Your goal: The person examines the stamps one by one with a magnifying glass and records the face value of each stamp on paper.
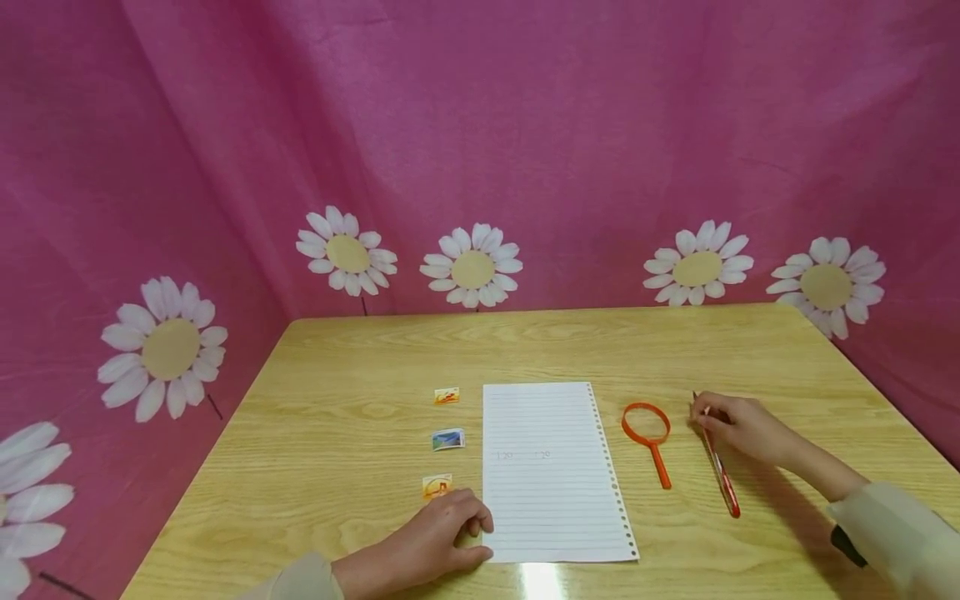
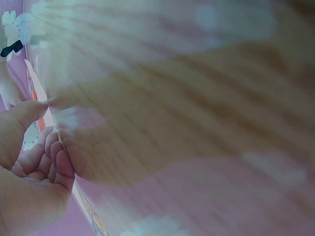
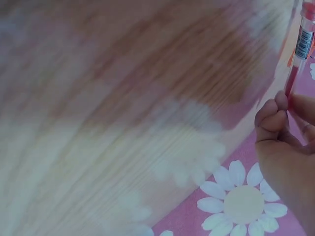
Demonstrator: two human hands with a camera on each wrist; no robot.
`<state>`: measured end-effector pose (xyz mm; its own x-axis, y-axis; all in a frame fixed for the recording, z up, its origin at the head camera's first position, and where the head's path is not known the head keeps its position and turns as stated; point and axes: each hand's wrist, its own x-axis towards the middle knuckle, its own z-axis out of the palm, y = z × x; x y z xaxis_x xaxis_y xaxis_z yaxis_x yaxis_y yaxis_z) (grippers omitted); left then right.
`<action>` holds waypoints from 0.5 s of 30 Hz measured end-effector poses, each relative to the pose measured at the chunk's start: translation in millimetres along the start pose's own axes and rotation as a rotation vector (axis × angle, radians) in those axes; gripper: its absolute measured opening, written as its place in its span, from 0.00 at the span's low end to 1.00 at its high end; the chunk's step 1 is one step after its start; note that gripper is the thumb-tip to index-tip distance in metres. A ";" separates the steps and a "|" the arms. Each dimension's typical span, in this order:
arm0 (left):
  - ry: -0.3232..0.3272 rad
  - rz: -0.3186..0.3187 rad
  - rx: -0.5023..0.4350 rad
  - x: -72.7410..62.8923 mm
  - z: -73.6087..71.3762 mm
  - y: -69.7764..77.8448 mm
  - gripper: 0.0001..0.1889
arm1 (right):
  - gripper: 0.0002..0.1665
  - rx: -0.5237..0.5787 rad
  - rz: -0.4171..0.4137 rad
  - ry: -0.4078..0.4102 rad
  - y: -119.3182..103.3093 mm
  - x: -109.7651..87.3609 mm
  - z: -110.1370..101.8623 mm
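Pink cloth (image 1: pixel 480 125) printed with white daisies hangs behind and to the sides of a wood-grained table (image 1: pixel 337 433). On its left half, three small stamps make a loose column: a yellow-orange stamp (image 1: pixel 446 396) farthest off, a blue-green stamp (image 1: pixel 447 439) in the middle, and another yellow stamp (image 1: pixel 437 485) nearest, its lower edge partly hidden by the left hand (image 1: pixel 435 537). Just right of them lies a sheet of lined paper (image 1: pixel 555 492), punched down its right edge, with two faint reddish scribbles near mid-page. An orange-red magnifying glass (image 1: pixel 658 461) stands in the way between paper and pen, its handle pointing toward the person. That ballpoint pen (image 1: pixel 722 479) is at the right of the table — slim, with a clear barrel, red inside, a red end nearer the person and a barcode label (image 3: pixel 303 44) showing in the right-wrist view. The right hand (image 1: pixel 742 427) has its grip clamped on the pen near the far end, whose dark tip pokes past the fingertips. The left grip is loosely bent and holds nothing, thumb and fingertips at the paper's lower left edge.
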<state>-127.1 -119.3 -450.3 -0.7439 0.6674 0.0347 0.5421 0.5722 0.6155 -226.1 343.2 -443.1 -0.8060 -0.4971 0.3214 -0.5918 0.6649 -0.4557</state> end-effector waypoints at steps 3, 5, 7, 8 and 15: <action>0.000 0.005 0.004 0.2 1.0 -0.6 0.09 | 0.11 -0.042 -0.027 -0.008 2.7 2.5 4.8; -0.002 0.006 0.006 0.3 1.6 -0.9 0.09 | 0.12 -0.064 -0.059 -0.001 3.9 4.0 8.7; -0.003 0.006 0.008 0.4 2.0 -1.0 0.09 | 0.14 -0.079 -0.086 0.015 4.6 5.1 12.3; -0.003 0.004 0.011 0.3 2.1 -1.0 0.09 | 0.14 -0.085 -0.093 0.026 4.7 5.5 13.8; -0.008 -0.012 0.014 -0.2 0.3 0.0 0.09 | 0.15 -0.138 -0.050 0.061 2.5 8.8 17.0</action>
<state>-126.8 -119.2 -450.6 -0.7475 0.6640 0.0211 0.5383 0.5867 0.6051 -234.4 330.9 -455.5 -0.7725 -0.4994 0.3922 -0.6237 0.7126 -0.3212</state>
